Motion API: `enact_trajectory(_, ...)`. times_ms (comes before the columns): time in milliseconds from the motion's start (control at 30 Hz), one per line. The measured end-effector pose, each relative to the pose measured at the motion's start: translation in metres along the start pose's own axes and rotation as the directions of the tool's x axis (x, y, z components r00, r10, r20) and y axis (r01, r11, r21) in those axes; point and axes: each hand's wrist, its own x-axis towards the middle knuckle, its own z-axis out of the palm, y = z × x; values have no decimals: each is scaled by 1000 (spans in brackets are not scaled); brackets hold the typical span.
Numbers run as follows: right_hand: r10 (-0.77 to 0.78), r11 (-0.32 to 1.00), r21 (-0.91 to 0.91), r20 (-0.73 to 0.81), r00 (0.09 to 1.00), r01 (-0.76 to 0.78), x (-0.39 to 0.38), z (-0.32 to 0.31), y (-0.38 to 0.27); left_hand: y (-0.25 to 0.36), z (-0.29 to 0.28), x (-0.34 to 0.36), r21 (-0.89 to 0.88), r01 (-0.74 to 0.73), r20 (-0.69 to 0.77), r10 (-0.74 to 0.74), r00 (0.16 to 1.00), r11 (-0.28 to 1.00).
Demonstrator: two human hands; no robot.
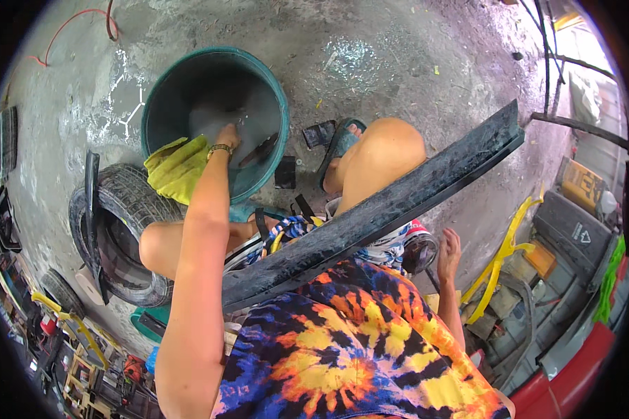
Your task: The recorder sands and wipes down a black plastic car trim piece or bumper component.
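My left hand (pixel 226 137) reaches down into a green tub (pixel 284 105) of cloudy grey water. Its fingers are hidden, so I cannot tell whether they grip anything. Beside that wrist, a yellow-green cloth (pixel 178 170) hangs over the tub's near left rim. Inside the tub, right of the hand, a dark flat piece (pixel 260 149) shows. Across my lap lies a long black channel-shaped strip (pixel 377 213), slanting up to the right, its surface smeared and wet-looking. My right hand (pixel 449 255) hovers beyond the strip's near side, fingers loosely extended, holding nothing.
A tyre (pixel 136 202) lies left of the tub, with a narrow black strip (pixel 93 216) leaning on it. Small black pieces (pixel 285 172) lie by my sandalled foot. On the right are a yellow frame part (pixel 500 258), a dark grey bin (pixel 573 230) and a red panel (pixel 580 370).
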Motion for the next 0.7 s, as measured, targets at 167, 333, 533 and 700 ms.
enact_trajectory(167, -54, 993, 115, 147, 988, 37, 94, 47, -50, 25, -30, -43, -44, -102, -77, 99, 992, 994)
enact_trajectory(333, -352, 936, 106, 281, 893, 335, 145, 136, -28, 80, -80, -146, -128, -209, -284, 166, 944, 969)
enact_trajectory(533, -473, 865, 228, 669, 574, 448, 188, 235, -77, 101, -66, -256, -179, -300, -383, 215, 898, 937)
enact_trajectory(700, -493, 799, 358, 850, 185, 483, 223, 325, -126, 136, -72, -267, -265, -237, -573, 45, 818, 935)
